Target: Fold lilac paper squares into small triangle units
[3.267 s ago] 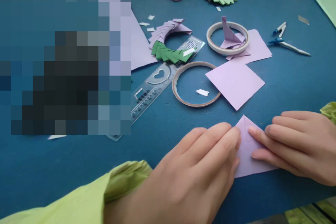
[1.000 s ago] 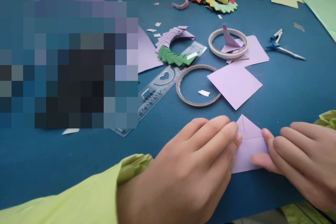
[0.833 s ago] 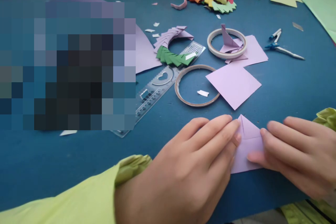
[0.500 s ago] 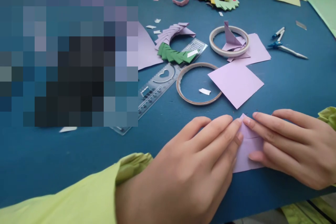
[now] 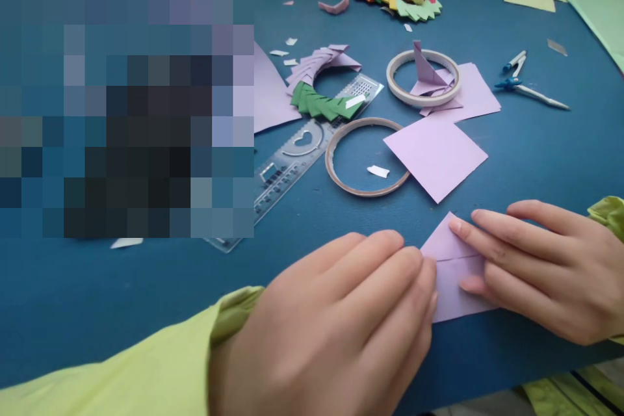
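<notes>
A folded piece of lilac origami paper (image 5: 461, 283) lies near the front edge of the table, its top drawn to a point with a crease across the middle. My left hand (image 5: 336, 318) is closed at the paper's left corner, fingertips pinched together; they cover that edge. From the other side, my right hand (image 5: 550, 273) rests on the paper with fingers stretched and apart. Its index fingertip presses near the peak and its thumb lies on the lower half. Just beyond sits a flat lilac square (image 5: 439, 156).
Behind are two tape rolls (image 5: 333, 175), a clear ruler (image 5: 277, 172), a purple-and-green folded paper ring (image 5: 324, 104) and a compass (image 5: 531, 91). Colourful paper models (image 5: 419, 10) stand farther back. White scraps (image 5: 378, 171) are scattered about. A pixelated patch hides the left side.
My left fingers have slid from the paper's peak down to its left corner, uncovering the sloping left edge. My right hand stays nearly in place.
</notes>
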The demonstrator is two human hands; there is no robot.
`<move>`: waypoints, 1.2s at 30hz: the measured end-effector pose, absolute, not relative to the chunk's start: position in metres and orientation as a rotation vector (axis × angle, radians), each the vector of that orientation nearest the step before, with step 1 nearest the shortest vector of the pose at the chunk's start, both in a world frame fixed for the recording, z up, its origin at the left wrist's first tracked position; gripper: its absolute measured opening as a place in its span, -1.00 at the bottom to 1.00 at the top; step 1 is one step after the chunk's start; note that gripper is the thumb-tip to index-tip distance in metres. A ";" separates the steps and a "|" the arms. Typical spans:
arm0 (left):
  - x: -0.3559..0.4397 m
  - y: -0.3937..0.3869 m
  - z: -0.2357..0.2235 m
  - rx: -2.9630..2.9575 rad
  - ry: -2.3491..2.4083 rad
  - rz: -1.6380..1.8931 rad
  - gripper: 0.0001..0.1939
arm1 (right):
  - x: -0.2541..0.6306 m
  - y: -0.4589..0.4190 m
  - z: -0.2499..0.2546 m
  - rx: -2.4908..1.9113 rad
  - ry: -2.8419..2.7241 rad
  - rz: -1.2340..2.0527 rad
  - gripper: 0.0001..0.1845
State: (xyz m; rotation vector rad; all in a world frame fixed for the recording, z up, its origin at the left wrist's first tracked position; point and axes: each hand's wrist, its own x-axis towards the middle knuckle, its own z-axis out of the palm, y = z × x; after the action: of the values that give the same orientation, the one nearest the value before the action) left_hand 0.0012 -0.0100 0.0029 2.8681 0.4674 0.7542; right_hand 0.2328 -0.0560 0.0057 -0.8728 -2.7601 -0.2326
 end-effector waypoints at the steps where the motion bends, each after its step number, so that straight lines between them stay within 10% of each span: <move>1: 0.002 -0.009 0.003 2.862 0.493 0.799 -0.78 | 0.233 -0.056 0.005 -0.873 -2.750 -0.222 -0.71; 36: 0.004 -0.010 -0.003 2.969 0.365 0.429 -0.66 | 0.242 -0.031 0.004 -0.825 -2.661 0.224 -0.75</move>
State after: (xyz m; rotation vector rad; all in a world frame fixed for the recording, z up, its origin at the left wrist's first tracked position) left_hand 0.0038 -0.0098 -0.0030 2.9695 0.3645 0.4285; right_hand 0.2419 -0.0308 0.0035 -0.8254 -2.6606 0.2237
